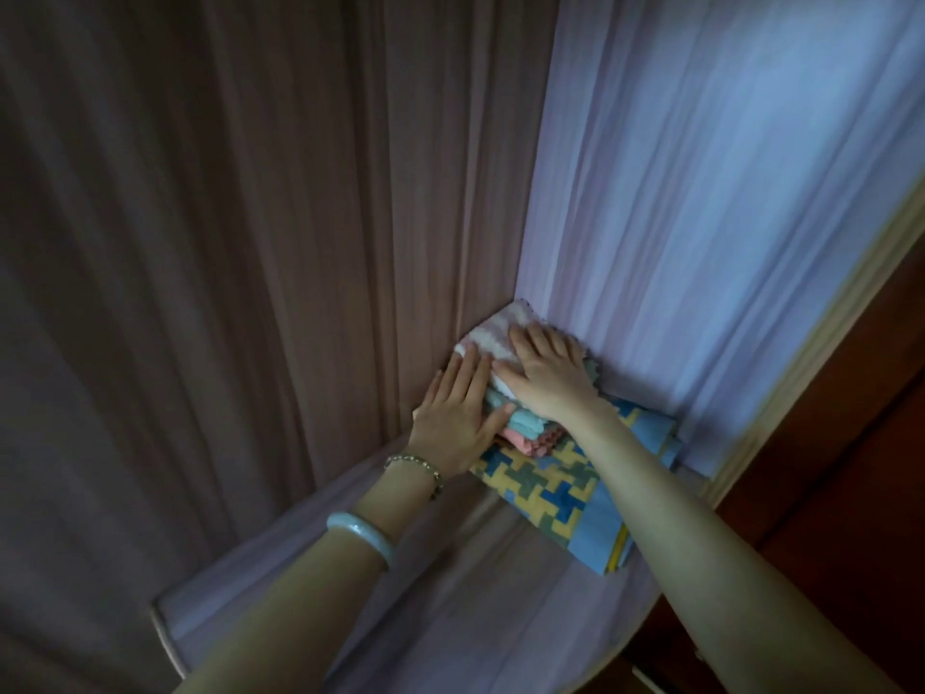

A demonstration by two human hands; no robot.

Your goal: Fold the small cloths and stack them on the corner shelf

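Just right of the frame's centre, a stack of small cloths [520, 418] sits pushed into the corner of the corner shelf [450, 593], where two curtain-draped walls meet. The top cloth [495, 328] is white and fluffy; below it, only thin edges of pale blue and pink layers show, so the number of cloths cannot be counted. The stack rests on a larger folded blue, yellow and green patterned cloth [545, 488], part of which is covered by the right forearm.

The right hand [543, 373] lies open and flat, palm down, on top of the stack, fingers spread, hiding much of the white cloth. The left hand [458, 423] is also open, fingers straight, pressed against the stack's left side beside the brown curtain [225, 242]; whether its fingertips tuck under the top cloth is hard to tell. The left wrist wears a beaded bracelet [415, 465] and a pale bangle [363, 535].

The lilac curtain [701, 192] glows at upper right. The shelf surface is draped in thin fabric, its front edge cut off at the bottom of the frame. Dark wood at the right edge is too dim to identify.
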